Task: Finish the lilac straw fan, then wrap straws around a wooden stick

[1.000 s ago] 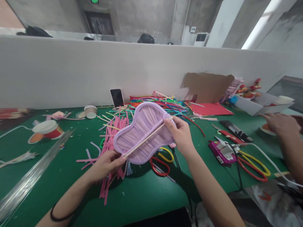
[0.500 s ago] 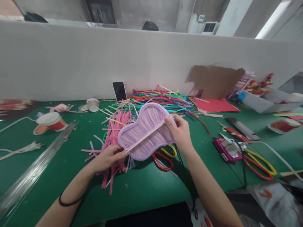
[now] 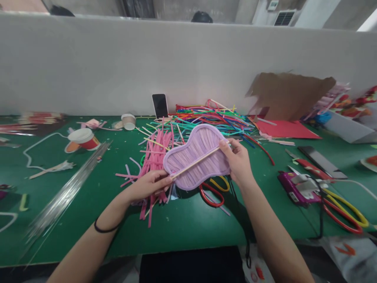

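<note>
A green counter (image 3: 182, 234) fills the lower view, scattered with craft odds and ends, and a pale partition (image 3: 118, 65) closes off its far edge. Over the top of the partition show a grey wall and, towards one o'clock, a louvred vent (image 3: 284, 18).

Taking the lilac piece (image 3: 203, 139) as the clock's centre, a tangle of multicoloured strips (image 3: 209, 117) lies at twelve, and a phone (image 3: 160, 106) leans upright at eleven. Pink strips (image 3: 159, 151) are heaped just beside it at nine; farther out, between nine and ten, stands a paper cup (image 3: 82, 138). Clear rods (image 3: 70, 192) fan out between eight and nine. Red and yellow scissor handles (image 3: 212, 203) poke out at five, a purple power strip (image 3: 288, 188) sits between three and four, and brown cardboard (image 3: 294, 94) stands at two, behind red paper (image 3: 290, 129).

The lilac piece, a lobed outline with pleated filling, is held up over the counter, a thin pale stick (image 3: 194, 163) laid across it from eight towards two. The left hand (image 3: 149, 184) pinches stick and rim at the eight o'clock end; the right hand (image 3: 239, 160) grips both between two and three, thumb on top. The piece lies at two o'clock from the left hand and nine from the right.
</note>
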{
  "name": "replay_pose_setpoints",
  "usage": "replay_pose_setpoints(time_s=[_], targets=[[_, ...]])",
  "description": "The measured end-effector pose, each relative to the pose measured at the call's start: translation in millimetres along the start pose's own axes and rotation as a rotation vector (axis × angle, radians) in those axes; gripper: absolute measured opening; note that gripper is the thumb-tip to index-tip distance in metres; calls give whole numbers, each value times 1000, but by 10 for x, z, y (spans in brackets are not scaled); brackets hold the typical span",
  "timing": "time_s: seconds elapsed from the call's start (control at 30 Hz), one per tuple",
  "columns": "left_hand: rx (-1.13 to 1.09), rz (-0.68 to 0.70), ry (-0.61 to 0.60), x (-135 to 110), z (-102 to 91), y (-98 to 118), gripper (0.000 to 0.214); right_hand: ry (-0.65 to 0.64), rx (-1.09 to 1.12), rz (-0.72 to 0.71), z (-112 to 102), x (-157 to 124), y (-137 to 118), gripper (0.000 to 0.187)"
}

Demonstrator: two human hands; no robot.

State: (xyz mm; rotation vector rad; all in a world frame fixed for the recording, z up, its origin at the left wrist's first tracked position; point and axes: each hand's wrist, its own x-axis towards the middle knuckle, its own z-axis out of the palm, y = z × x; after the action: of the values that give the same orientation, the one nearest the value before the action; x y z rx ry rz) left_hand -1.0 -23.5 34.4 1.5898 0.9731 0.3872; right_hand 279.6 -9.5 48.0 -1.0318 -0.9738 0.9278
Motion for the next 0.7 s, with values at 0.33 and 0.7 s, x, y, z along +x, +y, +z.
replay_pose_setpoints(time_s=[0.33,0.7], targets=[[154,160,508,47,-205,-89,53,122,22,37,-144,115,-2,36],[920,-200,621,101,-446,-442,75,171,8,35,-219,151,-10,39]])
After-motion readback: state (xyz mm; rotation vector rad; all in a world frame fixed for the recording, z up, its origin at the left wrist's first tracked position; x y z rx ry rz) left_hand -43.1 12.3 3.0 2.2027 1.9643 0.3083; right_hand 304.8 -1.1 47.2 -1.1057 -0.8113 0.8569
